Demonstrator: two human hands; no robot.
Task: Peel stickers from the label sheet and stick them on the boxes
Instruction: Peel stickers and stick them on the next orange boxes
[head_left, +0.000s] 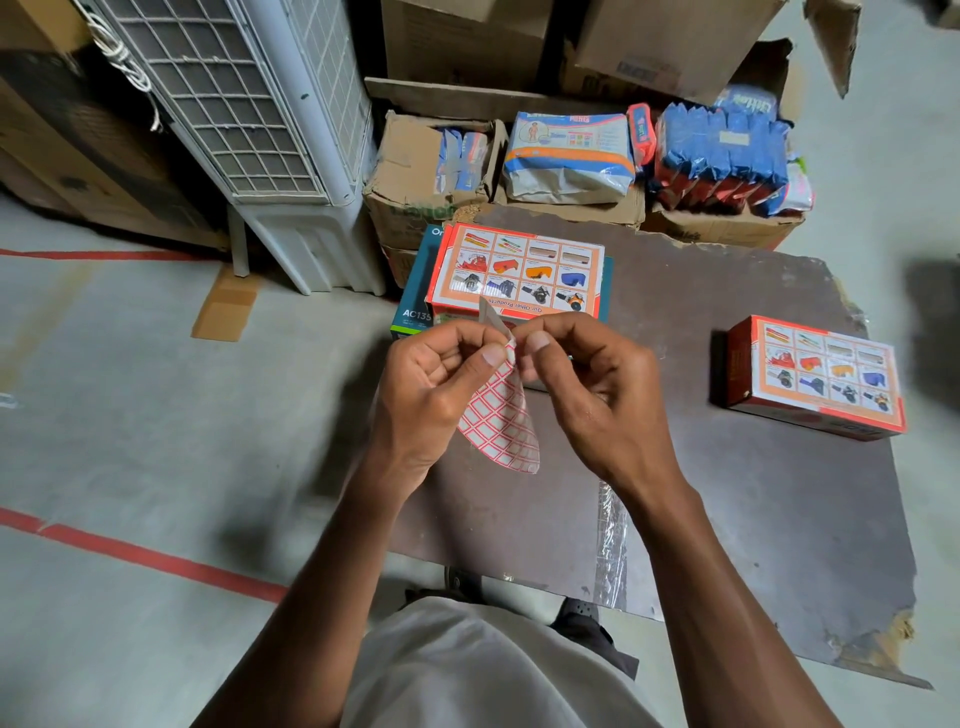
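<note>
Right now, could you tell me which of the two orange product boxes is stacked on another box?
The orange box just beyond the hands, which rests on a teal box. The other orange box lies alone on the dark board, to the right.

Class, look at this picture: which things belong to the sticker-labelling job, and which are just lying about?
Job: label sheet, held by left hand and right hand; orange box on the teal box; orange box at right.

Lying about: air cooler, cardboard cartons, diaper pack, blue packets.
</note>
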